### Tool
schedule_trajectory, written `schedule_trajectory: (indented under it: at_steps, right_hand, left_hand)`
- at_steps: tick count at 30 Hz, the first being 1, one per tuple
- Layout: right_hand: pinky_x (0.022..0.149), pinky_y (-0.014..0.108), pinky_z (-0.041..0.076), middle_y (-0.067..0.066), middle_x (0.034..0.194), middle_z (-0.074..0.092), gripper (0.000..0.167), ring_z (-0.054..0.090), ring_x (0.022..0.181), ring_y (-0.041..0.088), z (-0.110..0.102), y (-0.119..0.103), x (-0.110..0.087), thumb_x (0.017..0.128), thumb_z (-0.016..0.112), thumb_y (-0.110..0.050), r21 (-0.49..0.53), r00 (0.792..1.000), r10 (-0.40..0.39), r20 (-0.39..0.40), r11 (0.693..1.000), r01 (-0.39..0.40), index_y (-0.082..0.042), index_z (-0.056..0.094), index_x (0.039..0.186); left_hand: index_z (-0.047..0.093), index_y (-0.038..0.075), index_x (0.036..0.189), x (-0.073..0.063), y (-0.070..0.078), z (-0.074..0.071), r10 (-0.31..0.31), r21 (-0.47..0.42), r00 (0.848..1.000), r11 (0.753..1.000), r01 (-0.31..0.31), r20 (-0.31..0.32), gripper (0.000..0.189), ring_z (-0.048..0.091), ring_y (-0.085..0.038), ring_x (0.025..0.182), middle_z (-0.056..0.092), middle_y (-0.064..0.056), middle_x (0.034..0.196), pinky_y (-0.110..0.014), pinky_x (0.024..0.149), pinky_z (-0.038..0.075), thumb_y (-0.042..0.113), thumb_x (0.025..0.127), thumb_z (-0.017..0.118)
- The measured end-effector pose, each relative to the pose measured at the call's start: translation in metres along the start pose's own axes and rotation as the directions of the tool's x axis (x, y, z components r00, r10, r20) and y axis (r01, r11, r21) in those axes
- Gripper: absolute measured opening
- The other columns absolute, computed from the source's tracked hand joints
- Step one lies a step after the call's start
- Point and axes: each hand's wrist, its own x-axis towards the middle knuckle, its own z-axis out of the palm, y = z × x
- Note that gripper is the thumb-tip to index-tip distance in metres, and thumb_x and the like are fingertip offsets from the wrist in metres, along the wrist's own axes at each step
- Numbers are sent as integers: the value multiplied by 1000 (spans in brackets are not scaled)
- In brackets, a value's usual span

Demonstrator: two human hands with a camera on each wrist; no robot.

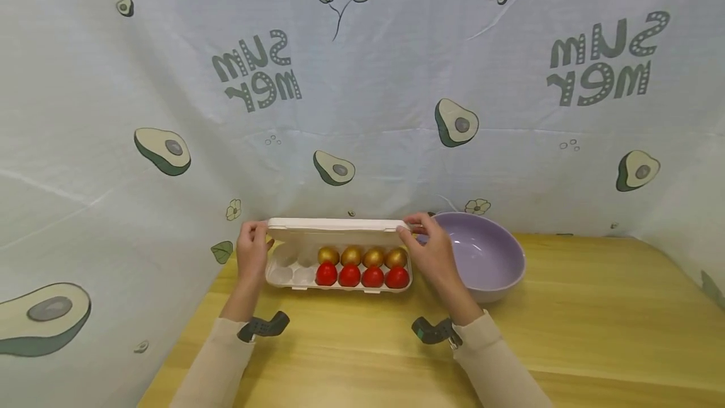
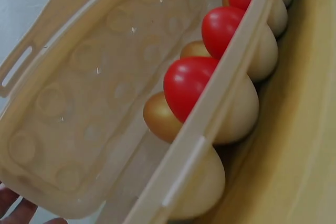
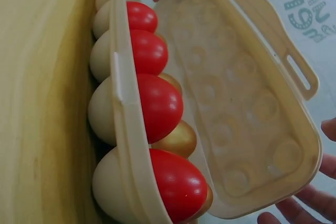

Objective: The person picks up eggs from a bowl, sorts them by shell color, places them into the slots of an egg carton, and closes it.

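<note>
A pale plastic egg carton (image 1: 286, 277) stands on the table with its lid (image 1: 340, 224) raised and tilted. Several red eggs (image 1: 349, 275) fill part of its front row, and several gold eggs (image 1: 351, 255) sit behind them. At the left end the cups hold no eggs. My left hand (image 1: 252, 250) holds the lid's left end; in the left wrist view only its fingertips show by the lid corner. On the opposite end, my right hand (image 1: 433, 254) grips the lid's right corner, thumb on the near side and fingers behind.
A purple bowl (image 1: 481, 250) stands right of the carton, close beside my right hand and forearm. The wooden table (image 1: 595, 313) stretches to the right. A white curtain (image 1: 385, 93) with avocado prints hangs directly behind the carton and along the left side.
</note>
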Motion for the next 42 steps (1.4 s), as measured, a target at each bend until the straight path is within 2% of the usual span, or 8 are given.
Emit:
schedule_trajectory:
  at_steps: [5,8,13,17,21,28,36,42]
  right_hand:
    - [88,45,54,4,97,68,20,65,97,23,-4,0,-8,88,70,-28,-67,997,-77,29,995,79,-11,65,97]
    - [74,36,55,2,81,64,18,61,79,20,-7,0,-13,86,72,-29,-156,989,-129,77,978,139,-14,67,95]
    - [65,35,47,1,78,63,26,57,74,22,-8,-2,-21,83,75,-30,-287,961,-212,180,923,257,-10,70,98]
    - [85,43,51,5,102,70,36,63,96,26,-7,-4,-28,81,77,-31,-335,943,-225,245,893,300,-5,70,105]
    - [87,45,51,10,109,68,43,62,102,30,-6,-5,-35,80,78,-32,-383,922,-251,293,853,354,-2,69,109]
    - [94,52,46,8,96,66,45,60,88,25,-2,-4,-46,73,82,-35,-439,887,-305,345,783,440,-2,70,101]
    - [108,60,30,8,96,64,51,62,92,25,5,-7,-50,68,84,-40,-509,883,-277,378,735,448,-2,68,98]
    - [111,50,31,1,85,55,52,57,83,24,10,-10,-53,67,86,-37,-509,889,-223,401,752,418,-4,56,94]
  left_hand:
    - [53,-1,108,-2,-7,-11,62,137,995,988,-72,79,27,56,-20,107,62,-16,115,-35,94,48,24,98,48]
    - [57,0,111,-5,-12,-16,175,237,972,949,-209,157,25,58,-23,114,64,-16,118,-35,95,48,21,98,50]
    - [64,3,114,-11,-14,-27,316,370,896,828,-421,312,25,58,-29,110,63,-14,114,-48,94,49,17,97,53]
    - [67,10,117,-18,-10,-33,331,459,834,715,-527,442,30,57,-26,97,60,-11,118,-47,80,49,27,96,55]
    - [68,13,119,-25,-5,-37,311,511,784,619,-596,538,34,58,-27,98,57,-10,120,-45,76,49,35,94,59]
    - [71,9,117,-34,-5,-41,263,582,762,514,-630,592,41,56,-33,106,57,-13,118,-50,87,49,38,88,68]
    - [70,7,114,-39,-10,-42,274,618,739,414,-669,616,48,60,-35,102,58,-14,117,-48,87,51,38,79,78]
    - [60,-3,124,-42,-10,-41,185,608,730,441,-660,658,69,43,-42,130,47,-25,140,-55,101,41,38,73,82]
